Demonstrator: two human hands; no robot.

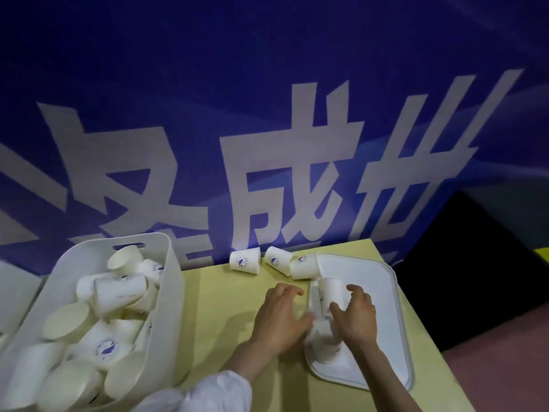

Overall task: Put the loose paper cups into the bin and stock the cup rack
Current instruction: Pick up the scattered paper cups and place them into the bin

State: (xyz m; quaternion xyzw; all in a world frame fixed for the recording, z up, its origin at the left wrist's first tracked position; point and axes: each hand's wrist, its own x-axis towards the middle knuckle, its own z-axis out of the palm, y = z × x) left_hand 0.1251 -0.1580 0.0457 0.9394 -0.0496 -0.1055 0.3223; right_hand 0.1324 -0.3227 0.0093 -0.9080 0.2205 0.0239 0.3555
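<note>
A white bin [170,281] at the left holds several white paper cups with a blue logo. A white tray [383,292] lies at the right of the yellow table. My right hand [355,316] grips an upside-down paper cup [331,292] on the tray. Another cup [323,341] lies blurred on the tray below it. My left hand [282,315] hovers over the table just left of the tray, fingers curled and apart, nothing in it. Three loose cups sit at the table's far edge: one upside down [245,261], two tipped over [277,258] [303,266].
A blue banner [267,114] with big pale characters hangs right behind the yellow table [222,307]. The table's right edge drops to a dark floor [475,278]. Another pale surface [15,292] shows left of the bin.
</note>
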